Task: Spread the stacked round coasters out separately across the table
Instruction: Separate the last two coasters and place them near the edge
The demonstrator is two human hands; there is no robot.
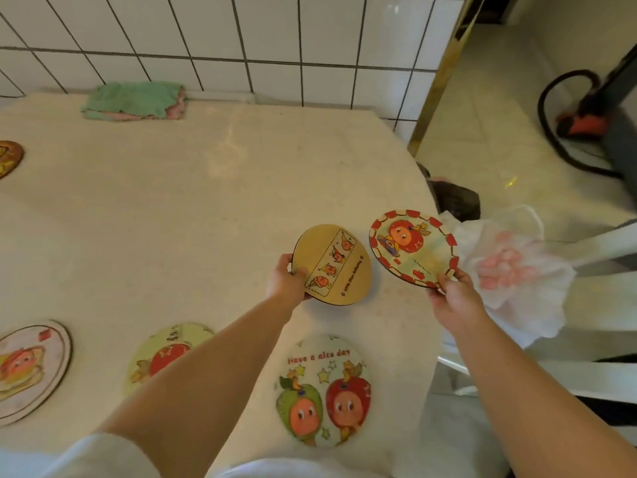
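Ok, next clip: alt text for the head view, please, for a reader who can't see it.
A person holds one round coaster in each hand above a pale table: a tan coaster in the left hand, a red-bordered coaster in the right hand. Four more coasters lie apart on the table, one reading "Have a nice day", and folded cloths sit by the tiled wall.

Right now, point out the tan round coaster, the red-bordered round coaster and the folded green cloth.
tan round coaster (322, 250), head view, bare upper face.
red-bordered round coaster (413, 248), head view, centre.
folded green cloth (134, 98), head view, top fold.
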